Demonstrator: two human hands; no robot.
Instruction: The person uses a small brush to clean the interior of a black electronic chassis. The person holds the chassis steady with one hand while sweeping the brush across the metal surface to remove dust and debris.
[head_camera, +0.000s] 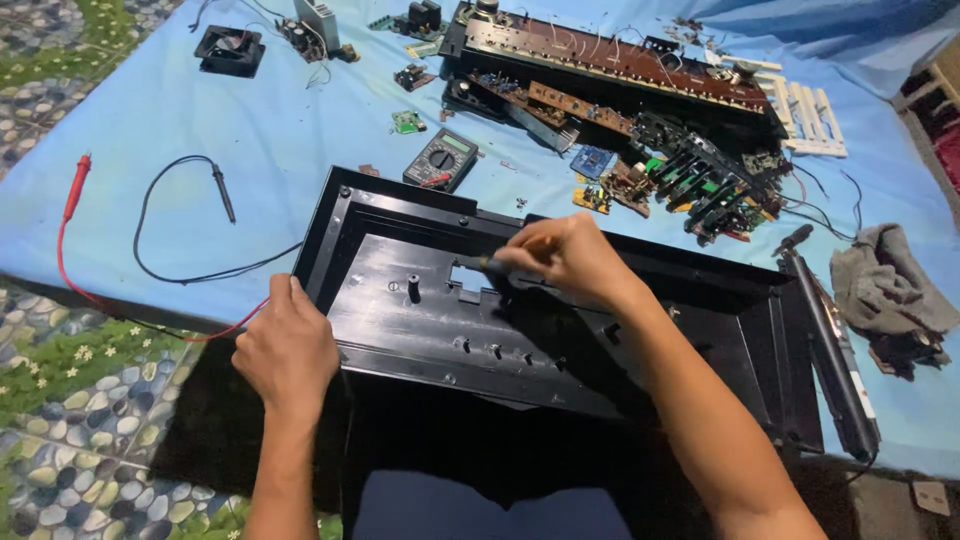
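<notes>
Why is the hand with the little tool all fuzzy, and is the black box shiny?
Head view: the right hand and its thin tool look smeared by motion blur; the left hand is sharper; soft glare streaks the black plastic casing.

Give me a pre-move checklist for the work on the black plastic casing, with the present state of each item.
1. Left hand steadies the black casing at its left edge: ok.
2. Right hand grips a thin tool: ok.
3. Tool tip sits at the rectangular cutout: ok; exact contact cannot tell.
4. Casing lies flat on the blue sheet: cannot tell, its near edge overhangs.
5. Red probe lead runs clear of the hands: not ok, it passes under the left hand.
</notes>
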